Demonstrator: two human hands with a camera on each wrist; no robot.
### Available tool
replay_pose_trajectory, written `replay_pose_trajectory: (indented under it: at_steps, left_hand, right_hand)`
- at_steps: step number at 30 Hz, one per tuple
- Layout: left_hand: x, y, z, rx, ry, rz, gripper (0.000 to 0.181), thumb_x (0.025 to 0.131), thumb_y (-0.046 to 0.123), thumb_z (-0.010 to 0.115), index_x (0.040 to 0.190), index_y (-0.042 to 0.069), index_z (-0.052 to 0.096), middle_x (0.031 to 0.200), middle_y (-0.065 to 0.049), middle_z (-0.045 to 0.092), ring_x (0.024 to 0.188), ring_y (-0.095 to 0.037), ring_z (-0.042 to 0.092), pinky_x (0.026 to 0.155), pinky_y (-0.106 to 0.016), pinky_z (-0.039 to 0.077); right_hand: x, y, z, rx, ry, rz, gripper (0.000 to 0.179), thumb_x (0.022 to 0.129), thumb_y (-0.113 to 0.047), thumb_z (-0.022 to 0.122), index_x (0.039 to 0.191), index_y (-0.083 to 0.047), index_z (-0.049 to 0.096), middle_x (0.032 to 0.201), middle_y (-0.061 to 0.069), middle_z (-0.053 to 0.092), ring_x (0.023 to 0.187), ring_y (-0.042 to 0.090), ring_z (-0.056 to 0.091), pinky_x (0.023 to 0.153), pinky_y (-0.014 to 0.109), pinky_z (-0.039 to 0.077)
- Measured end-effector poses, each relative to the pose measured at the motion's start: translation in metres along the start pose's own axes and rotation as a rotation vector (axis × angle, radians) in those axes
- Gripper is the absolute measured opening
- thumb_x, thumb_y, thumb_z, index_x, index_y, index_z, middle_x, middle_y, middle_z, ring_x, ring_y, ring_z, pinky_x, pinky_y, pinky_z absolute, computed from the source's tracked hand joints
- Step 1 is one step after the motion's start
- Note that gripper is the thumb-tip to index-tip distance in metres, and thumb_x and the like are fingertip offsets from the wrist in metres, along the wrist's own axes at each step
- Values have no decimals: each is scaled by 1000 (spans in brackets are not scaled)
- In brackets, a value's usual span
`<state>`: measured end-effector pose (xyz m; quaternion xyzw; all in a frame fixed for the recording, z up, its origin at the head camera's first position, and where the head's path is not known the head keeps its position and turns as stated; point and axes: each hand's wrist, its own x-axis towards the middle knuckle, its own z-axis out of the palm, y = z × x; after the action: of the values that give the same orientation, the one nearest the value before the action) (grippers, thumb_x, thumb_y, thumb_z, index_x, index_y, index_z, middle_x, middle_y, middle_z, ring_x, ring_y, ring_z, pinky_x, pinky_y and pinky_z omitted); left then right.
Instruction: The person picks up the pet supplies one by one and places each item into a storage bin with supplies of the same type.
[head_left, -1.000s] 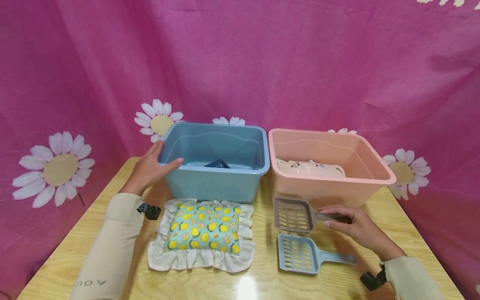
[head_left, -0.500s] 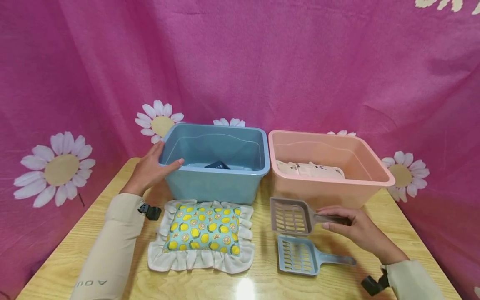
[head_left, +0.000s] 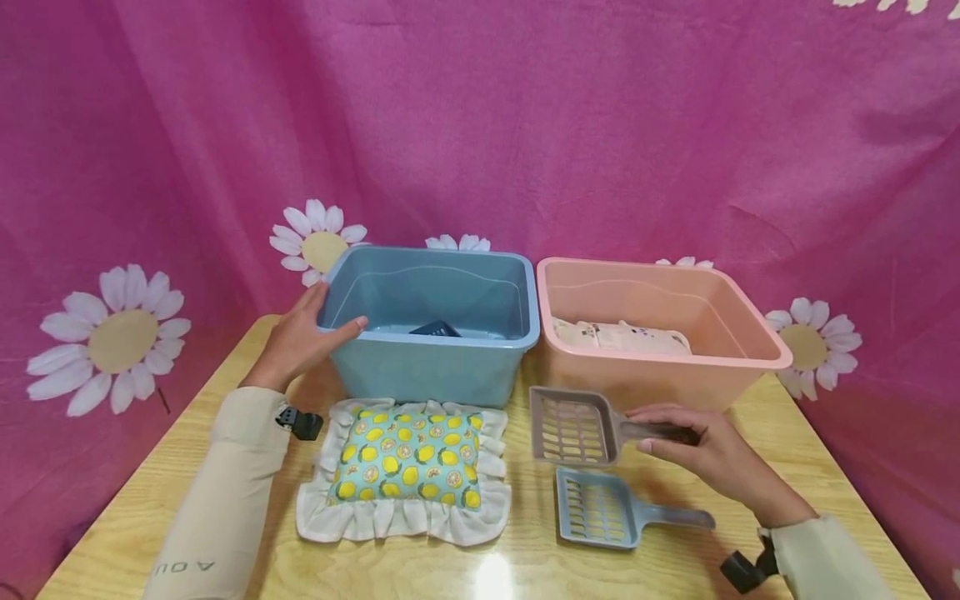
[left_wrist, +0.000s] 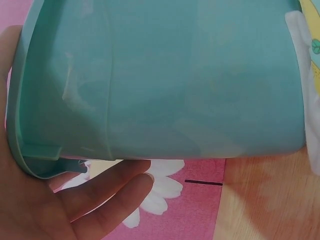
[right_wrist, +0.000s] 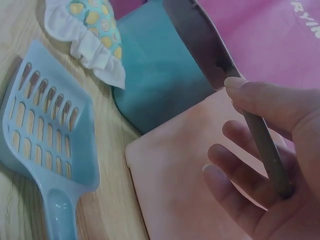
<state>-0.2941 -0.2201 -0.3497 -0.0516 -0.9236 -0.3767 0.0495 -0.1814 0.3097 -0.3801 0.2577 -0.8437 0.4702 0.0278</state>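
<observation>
Head view, left hand (head_left: 303,337): thumb and fingers apart, touching the left end of the blue rectangular plastic bin (head_left: 423,371)
Head view, right hand (head_left: 705,450): clamped on the grey-brown slotted plastic scoop (head_left: 609,427), near side of the pink rectangular plastic bin (head_left: 637,379)
Left wrist view: fingers outside the bin
Right wrist view: light-blue slotted plastic scoop (right_wrist: 89,172) lying on the counter (right_wrist: 107,210)
</observation>
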Motion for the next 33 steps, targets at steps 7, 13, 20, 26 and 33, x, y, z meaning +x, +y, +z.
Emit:
replay_pose_trajectory:
  at_steps: [7,13,20,26,33]
  left_hand:
    - [-1,-2,1,-2,12,15,105,80,69,59,157,24,4,160,-10,16,137,-46,28,96,-70,35]
    - [-3,-1,1,-2,10,12,105,80,69,60,157,24,4,160,-10,16,137,-46,28,96,-70,36]
    - [-1,0,0,-2,13,15,106,80,69,59,157,24,3,160,-10,14,137,-46,28,96,-71,35]
    - [-1,0,0,-1,10,15,105,80,70,59,157,25,2,160,-9,14,137,-46,28,96,-71,35]
    - [-1,0,0,-3,10,15,105,80,69,60,156,27,3,159,-11,17,136,-47,29,94,-71,36]
  right_hand:
    - [2,-8,1,20,-3,-43,34,86,0,69,119,-4,66,118,11,65,102,10,64,76,25,56]
    - [5,-16,-1,2,-4,-39,33,87,-2,69,119,-7,67,119,8,65,103,11,64,76,26,56]
    - [10,-26,-4,-4,-2,-57,33,88,-1,68,120,-7,66,119,9,64,102,12,64,77,25,56]
    - [14,-33,-7,-38,24,-41,31,89,-4,68,119,-10,67,114,4,66,94,12,66,73,25,56]
    - [23,-39,-9,-87,52,-66,29,88,-5,69,117,-13,69,115,3,67,97,9,64,73,22,55]
